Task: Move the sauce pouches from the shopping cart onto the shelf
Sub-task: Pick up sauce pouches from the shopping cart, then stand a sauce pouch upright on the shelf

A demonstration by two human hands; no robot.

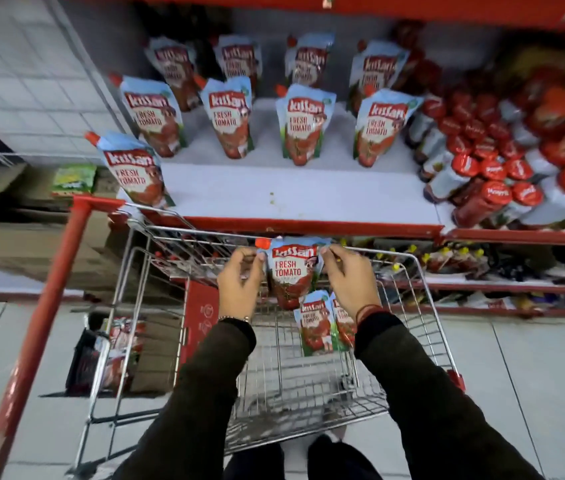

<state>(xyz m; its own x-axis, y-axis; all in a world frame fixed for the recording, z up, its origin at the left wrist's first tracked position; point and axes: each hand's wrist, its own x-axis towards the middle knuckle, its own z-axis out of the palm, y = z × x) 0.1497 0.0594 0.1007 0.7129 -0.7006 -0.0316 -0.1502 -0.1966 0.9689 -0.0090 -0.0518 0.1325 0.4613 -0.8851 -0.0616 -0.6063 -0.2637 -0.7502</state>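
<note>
Seemingly, pouch (292,271) beneath shelf edge (291,226).

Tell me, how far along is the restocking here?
Well along, it seems. Nine pouches already stand on the shelf, such as the front-left pouch. Both the left hand and right hand grip the lifted pouch over the cart. At least two remaining pouches still lie inside.
</note>
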